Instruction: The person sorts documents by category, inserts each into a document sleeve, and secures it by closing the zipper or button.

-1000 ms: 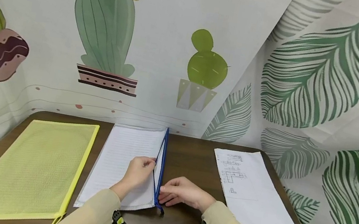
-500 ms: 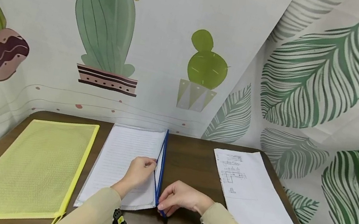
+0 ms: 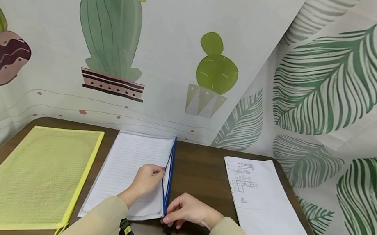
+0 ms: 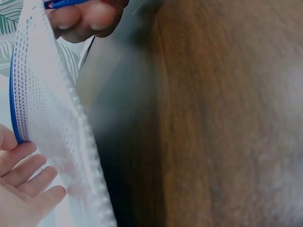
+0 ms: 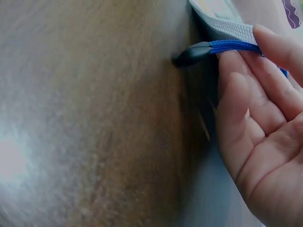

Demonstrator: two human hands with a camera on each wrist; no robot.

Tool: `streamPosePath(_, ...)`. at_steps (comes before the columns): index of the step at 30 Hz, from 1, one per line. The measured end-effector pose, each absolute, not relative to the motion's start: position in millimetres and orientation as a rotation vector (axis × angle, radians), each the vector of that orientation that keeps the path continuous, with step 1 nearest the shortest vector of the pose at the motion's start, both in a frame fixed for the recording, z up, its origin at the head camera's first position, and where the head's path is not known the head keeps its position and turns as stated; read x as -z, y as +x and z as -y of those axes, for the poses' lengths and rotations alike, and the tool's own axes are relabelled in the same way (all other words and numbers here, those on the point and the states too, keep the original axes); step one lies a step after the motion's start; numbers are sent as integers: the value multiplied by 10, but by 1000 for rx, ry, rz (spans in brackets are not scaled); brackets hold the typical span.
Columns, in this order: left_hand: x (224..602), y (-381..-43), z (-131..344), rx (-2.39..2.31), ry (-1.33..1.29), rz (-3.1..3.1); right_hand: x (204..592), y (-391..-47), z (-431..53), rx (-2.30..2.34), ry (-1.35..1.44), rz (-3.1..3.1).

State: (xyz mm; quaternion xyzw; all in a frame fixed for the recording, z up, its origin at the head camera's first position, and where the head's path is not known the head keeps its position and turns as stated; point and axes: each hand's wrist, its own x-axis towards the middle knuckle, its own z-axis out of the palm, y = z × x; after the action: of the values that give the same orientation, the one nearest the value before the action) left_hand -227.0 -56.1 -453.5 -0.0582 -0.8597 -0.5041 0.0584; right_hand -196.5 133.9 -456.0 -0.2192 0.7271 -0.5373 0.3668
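A clear mesh zip pouch [image 3: 133,154] with printed sheets inside lies at the table's middle. Its blue-trimmed opening on the right side gapes slightly. My left hand [image 3: 145,181] rests over the pouch and pinches the blue edge [image 4: 15,118] about halfway along. At the near right corner, my right hand [image 3: 191,211] pinches the pouch between thumb and fingers. A blue zipper pull strap [image 5: 232,46] with a black tip [image 5: 193,54] sticks out from there, against the right fingers. The zipper's slider is hidden by the right hand.
A yellow mesh zip pouch [image 3: 32,178] lies flat on the left of the brown table [image 3: 198,169]. On the right lies a white sheet [image 3: 267,205] with printed drawings. A patterned wall covering [image 3: 170,48] stands behind the table.
My right hand has shifted slightly down and taken hold of the pouch's near right corner by the blue pull. The left hand has stayed in place on the blue edge.
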Motion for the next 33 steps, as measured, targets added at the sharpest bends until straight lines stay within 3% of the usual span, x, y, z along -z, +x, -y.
streamPosePath(23, 4590, -2288, 555, 1516, -219, 2654, 4606, -1944, -1429, 1581, -459, -1794)
streamPosePath(33, 4655, -2259, 603, 1373, -537, 2856, 4652, -1879, -1423, 1634, -360, -1816)
